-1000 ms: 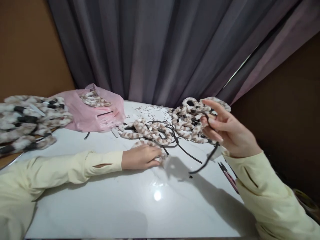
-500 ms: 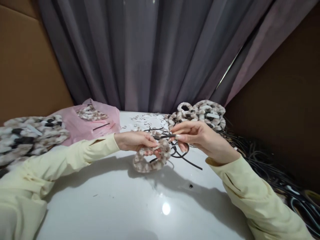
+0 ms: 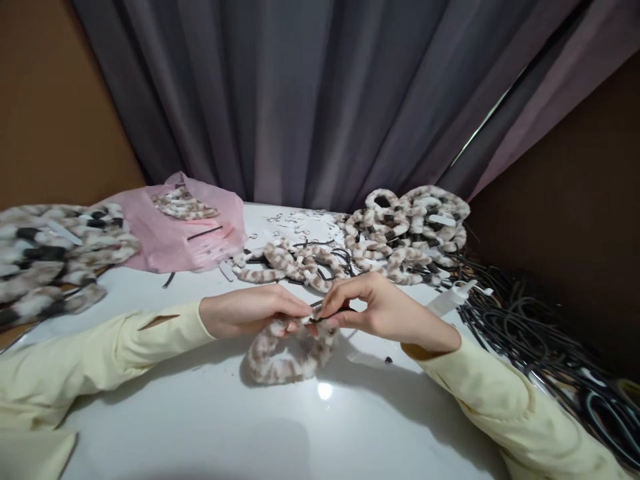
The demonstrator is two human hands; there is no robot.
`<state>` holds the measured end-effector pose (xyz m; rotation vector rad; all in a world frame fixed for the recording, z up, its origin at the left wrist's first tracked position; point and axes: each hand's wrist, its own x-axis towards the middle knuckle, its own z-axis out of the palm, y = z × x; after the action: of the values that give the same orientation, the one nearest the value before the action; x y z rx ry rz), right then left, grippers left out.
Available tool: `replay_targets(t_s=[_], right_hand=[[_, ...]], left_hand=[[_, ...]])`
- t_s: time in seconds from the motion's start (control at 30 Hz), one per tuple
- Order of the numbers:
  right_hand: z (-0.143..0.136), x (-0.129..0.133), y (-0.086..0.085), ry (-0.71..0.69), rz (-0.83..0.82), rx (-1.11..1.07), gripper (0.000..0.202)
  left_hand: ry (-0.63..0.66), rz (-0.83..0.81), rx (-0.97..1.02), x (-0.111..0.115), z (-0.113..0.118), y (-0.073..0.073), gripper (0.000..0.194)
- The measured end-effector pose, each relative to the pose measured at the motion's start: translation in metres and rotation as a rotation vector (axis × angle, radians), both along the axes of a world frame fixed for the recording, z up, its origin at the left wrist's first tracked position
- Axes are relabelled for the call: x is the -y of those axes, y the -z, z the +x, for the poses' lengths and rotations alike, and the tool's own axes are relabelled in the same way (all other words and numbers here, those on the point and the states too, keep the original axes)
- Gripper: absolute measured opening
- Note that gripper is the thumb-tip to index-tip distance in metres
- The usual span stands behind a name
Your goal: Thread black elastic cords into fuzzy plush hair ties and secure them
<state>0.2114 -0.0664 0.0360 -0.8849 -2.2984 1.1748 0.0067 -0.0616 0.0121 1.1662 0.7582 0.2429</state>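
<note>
A fluffy white-and-brown ring [image 3: 287, 370] hangs just over the white table [image 3: 210, 427], its top between my two hands. My left hand [image 3: 245, 311] is closed on the ring's upper side, thumb pressed against the fingertips. Touching it from the right, my right hand [image 3: 373, 307] pinches a thin black cord [image 3: 316, 305] at the top of the ring. The fingertips partly hide the cord and the spot where it meets the ring.
More fluffy pieces [image 3: 300, 263] lie behind my hands, with piles at left [image 3: 50, 253] and right [image 3: 425, 213]. A pink plastic bag [image 3: 170, 247] lies at back left. A white squeeze bottle [image 3: 447, 300] and many black cords [image 3: 520, 340] are on the right.
My hands have come closer together and moved down toward me with the ring. The right hand has brought the cord to the ring's top. The view has shifted, showing the bottle.
</note>
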Motion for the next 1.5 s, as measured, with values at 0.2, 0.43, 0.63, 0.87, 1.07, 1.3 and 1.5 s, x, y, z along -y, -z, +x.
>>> replay_targets(t_s=[0.2,0.43,0.63,0.87,1.07,1.3,1.5], right_hand=[[-0.006,-0.007,0.007,0.034,0.051,0.032,0.008],[-0.004,-0.009,0.008,-0.01,0.169,-0.01,0.005],[-0.003,-0.008,0.007,-0.043,0.198,-0.02,0.002],[-0.004,-0.007,0.007,-0.02,0.223,-0.026,0.005],[-0.002,-0.004,0.001,-0.025,0.356,0.06,0.007],[0.003,0.007,0.0,-0.013,0.782,0.19,0.023],[-0.01,0.012,0.013,0.065,1.047,0.108,0.021]], left_hand=[[0.009,0.099,-0.052,0.003,-0.001,-0.004,0.042],[0.102,0.383,-0.135,0.006,-0.007,-0.007,0.044],[0.086,0.477,-0.239,0.01,-0.006,-0.006,0.041],[0.016,0.685,-0.238,0.015,-0.001,-0.002,0.032],[-0.083,0.899,-0.253,0.018,0.0,0.009,0.038],[-0.106,0.953,-0.284,0.024,0.0,0.011,0.049],[-0.113,0.982,-0.264,0.032,0.002,0.015,0.057]])
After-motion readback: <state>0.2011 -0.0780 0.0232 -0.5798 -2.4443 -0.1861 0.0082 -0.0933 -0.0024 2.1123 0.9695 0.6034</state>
